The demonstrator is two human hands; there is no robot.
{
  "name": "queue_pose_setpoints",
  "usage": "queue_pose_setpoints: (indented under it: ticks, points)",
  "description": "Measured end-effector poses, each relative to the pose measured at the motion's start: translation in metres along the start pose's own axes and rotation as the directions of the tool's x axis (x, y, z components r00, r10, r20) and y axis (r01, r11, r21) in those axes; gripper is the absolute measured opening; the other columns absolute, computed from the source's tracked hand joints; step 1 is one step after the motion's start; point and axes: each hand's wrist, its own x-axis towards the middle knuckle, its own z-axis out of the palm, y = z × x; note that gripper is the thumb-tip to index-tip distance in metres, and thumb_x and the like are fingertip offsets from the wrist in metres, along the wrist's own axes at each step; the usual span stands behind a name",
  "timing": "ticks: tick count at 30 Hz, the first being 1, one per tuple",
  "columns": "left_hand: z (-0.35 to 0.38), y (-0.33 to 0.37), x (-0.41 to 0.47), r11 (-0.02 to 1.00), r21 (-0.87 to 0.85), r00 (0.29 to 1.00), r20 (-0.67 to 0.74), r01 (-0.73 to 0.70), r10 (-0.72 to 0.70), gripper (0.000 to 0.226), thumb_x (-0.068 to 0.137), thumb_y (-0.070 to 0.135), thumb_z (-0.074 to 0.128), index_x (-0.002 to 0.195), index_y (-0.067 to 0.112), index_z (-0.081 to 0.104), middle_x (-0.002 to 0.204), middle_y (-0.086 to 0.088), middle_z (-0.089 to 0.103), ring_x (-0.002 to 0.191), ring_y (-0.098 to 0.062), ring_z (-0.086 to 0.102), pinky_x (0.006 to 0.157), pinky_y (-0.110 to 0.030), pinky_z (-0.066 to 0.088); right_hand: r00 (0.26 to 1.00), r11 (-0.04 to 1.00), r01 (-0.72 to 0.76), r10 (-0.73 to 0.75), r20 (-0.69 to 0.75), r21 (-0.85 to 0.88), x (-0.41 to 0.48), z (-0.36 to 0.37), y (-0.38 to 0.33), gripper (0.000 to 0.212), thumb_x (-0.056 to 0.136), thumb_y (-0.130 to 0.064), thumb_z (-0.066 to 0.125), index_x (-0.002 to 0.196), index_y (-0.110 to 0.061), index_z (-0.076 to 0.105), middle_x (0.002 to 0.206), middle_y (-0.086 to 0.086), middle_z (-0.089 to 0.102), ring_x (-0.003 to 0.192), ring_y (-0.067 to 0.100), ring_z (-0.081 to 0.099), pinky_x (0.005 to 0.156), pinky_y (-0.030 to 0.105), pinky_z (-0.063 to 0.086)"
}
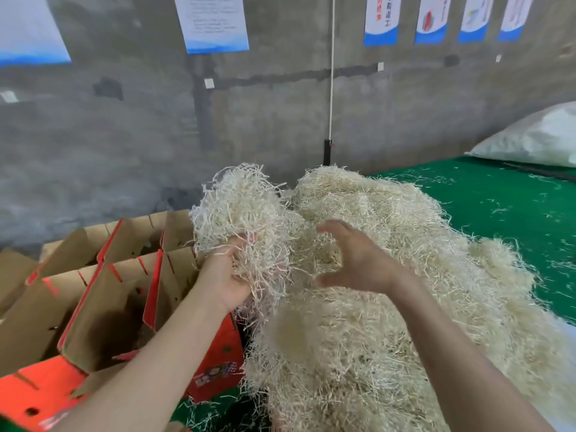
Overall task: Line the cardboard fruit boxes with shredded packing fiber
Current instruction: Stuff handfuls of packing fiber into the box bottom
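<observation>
The fiber (389, 307) lies in a big loose pile on the green surface (498, 198), just beside the open boxes (103, 291). It looks very light, soft and springy. The strands tangle, so a tuft probably drags its neighbours along and sheds bits. I think it is best to take it deep, as a full handful, not at the tips. The left hand (227, 275) grips a tuft (240, 207), raised near the boxes. The right hand (358, 260) is spread over the pile and holds nothing.

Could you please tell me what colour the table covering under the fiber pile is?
Green table covering, clearest in the head view.
</observation>
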Motion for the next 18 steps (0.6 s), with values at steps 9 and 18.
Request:
queue_pose_setpoints:
  ticks: [9, 18]
  points:
    - [0.001, -0.001, -0.014, 1.0, -0.011, 0.982, 0.191, 0.004, -0.002, 0.025, 0.069, 0.02, 0.055, 0.067, 0.006, 0.075, 0.086, -0.02, 0.07, 0.071, -0.032, 0.07, 0.065, -0.041, 0.056, 0.964, 0.983, -0.055, 0.007, 0.266, 0.173, 0.01, 0.099, -0.017, 0.09, 0.076, -0.024, 0.074, 0.146, -0.018, 0.018, 0.127, 0.001, 0.054, 0.085, 0.005, 0.059, 0.096, 0.03, 0.046]
    - [-0.025, -0.026, -0.002, 0.256, 0.965, 0.975, 0.007, 0.051, -0.223, 0.045, 0.084, 0.016, 0.065, 0.128, 0.012, 0.052, 0.131, -0.001, 0.054, 0.103, -0.008, 0.049, 0.102, -0.025, 0.032, 0.942, 0.96, -0.238, 0.266, -0.206, 0.15, 0.008, 0.073, 0.017, 0.019, 0.081, 0.009, 0.056, 0.066, 0.0, 0.062, 0.058, 0.005, 0.051, 0.054, 0.016, 0.053, 0.049, 0.008, 0.042]
